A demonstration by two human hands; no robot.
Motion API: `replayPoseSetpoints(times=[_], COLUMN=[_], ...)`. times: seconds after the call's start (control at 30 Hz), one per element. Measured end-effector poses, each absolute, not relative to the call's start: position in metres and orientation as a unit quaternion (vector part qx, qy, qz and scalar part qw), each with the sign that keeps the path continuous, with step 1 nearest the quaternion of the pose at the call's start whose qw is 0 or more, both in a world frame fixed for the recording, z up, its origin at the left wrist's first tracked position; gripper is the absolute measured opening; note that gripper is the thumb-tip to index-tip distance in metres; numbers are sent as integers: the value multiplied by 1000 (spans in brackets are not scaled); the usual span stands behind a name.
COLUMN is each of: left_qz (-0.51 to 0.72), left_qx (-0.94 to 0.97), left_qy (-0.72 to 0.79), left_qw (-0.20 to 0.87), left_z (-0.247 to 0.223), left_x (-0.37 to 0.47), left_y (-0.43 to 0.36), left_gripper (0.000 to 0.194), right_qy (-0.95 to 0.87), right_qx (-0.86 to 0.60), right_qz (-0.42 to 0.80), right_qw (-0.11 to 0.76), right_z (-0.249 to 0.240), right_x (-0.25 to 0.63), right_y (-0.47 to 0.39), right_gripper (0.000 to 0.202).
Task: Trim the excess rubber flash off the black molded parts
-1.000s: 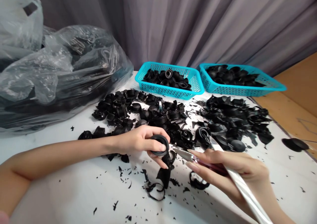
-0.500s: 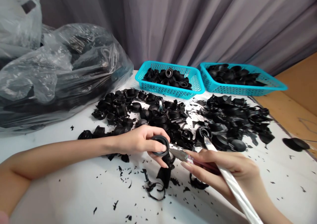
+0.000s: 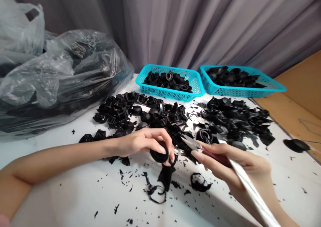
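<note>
As snips (image 3: pixel 194 144) draw back, black piece (image 3: pixel 160 152) turned

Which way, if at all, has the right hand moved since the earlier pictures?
Yes: the right hand has moved slightly forward, nearer the left blue basket.

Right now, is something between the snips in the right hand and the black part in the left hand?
Yes: fingers of the left hand curl over the black part on the side facing the snips. Nothing else visible intervenes.
</note>
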State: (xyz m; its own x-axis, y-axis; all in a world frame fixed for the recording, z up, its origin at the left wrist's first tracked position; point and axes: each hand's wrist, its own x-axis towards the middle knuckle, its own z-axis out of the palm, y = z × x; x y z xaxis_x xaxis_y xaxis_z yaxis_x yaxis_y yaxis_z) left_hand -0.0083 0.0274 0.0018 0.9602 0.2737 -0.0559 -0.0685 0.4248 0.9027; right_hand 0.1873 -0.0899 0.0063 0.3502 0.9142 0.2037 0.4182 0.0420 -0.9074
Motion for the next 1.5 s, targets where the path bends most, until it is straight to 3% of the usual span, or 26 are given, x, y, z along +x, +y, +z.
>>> replayPoseSetpoints(times=[0.3,0.57,0.8,1.07,1.2,1.37,1.5], left_qz=[52,73,75,82,89,175,193], left_qx=[382,391,335,326,343,531,713], left_qy=[62,66,42,38,42,82,105], left_qw=[921,915,938,941,934,825,666], left_z=[4,5,2,5,5,4,8], left_x=[-9,-8,-9,-9,-8,-9,-13], left_y=[32,31,34,33,33,26,16], left_gripper=[30,12,29,28,24,28,26], right_qy=[-547,-506,-439,-446,-493,-643,-749], right_qx=[-633,-659,-686,-686,-693,-634,-557], right_qz=[253,278,309,314,312,338,232], right_qw=[486,482,491,482,424,267,275], right_z=[-4,-6,-1,-3,-5,-12,-27], right_x=[195,190,182,183,190,196,198], right_y=[-90,-89,-89,-90,-88,-78,-77], right_gripper=[18,18,17,20,27,32,31])
